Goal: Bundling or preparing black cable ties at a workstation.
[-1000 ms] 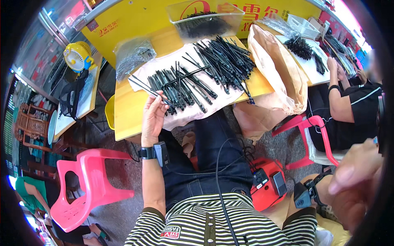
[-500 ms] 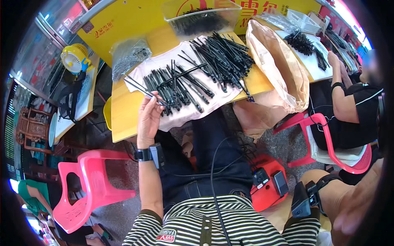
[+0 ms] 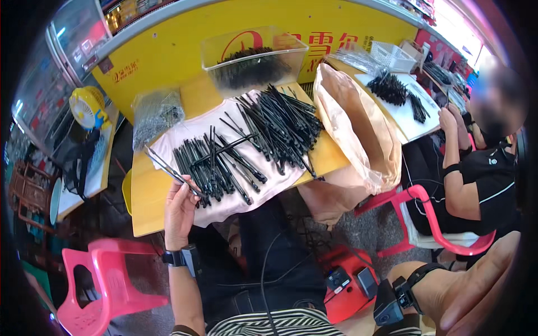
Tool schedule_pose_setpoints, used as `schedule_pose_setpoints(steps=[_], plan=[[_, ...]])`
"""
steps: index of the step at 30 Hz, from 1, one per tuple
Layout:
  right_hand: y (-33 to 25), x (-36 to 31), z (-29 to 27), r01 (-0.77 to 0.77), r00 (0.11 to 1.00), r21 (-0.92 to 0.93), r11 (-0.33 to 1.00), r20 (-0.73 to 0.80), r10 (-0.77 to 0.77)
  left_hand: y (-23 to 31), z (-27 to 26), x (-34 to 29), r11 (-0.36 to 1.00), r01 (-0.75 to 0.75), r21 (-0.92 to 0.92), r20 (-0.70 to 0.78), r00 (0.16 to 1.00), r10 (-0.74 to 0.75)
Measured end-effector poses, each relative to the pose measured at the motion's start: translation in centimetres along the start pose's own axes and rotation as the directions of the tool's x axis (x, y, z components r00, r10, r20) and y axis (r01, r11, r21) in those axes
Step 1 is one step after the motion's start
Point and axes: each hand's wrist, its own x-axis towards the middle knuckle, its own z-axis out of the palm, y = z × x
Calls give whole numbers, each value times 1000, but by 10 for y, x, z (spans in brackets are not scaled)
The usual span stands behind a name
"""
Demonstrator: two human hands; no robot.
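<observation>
My left hand [image 3: 180, 210] is at the near left edge of the table, fingers closed on thin dark rods [image 3: 162, 162] that point up and to the left. Just beside it lies a loose row of slim black rods [image 3: 210, 168] with small knobbed ends, on a pale pink cloth [image 3: 193, 127]. A thicker heap of the same rods [image 3: 283, 126] covers the cloth's right side. My right hand [image 3: 486, 280] is raised close to the camera at the lower right, cut by the dark rim; its fingertips are hidden.
Behind the cloth stands a clear bin [image 3: 255, 61] of black pieces, with a plastic bag [image 3: 157, 119] to its left. A tall tan sack [image 3: 358, 129] leans at the table's right. Pink chairs [image 3: 115, 274] flank me. Another person [image 3: 476, 179] works at the right table.
The view has tilted up, so the table sits lower and further left. My left hand still grips the rods. The other person's hands have come up together from their table.
</observation>
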Motion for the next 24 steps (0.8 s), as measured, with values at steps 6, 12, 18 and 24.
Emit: schedule_pose_setpoints(steps=[6, 12, 18, 24], plan=[[2, 5, 17, -24, 1000, -28, 999, -11, 24, 12, 30, 4, 1000, -9, -27, -18, 1000, 9], [24, 1, 59, -211, 977, -145, 967, -55, 205, 8, 68, -1, 997, 16, 69, 150, 988, -26], [107, -43, 98, -882, 427, -233, 410, -24, 904, -7, 104, -13, 982, 168, 86, 298, 936, -186], [142, -97, 100, -921, 293, -258, 292, 33, 955, -16, 113, -36, 961, 251, 118, 457, 846, -277]])
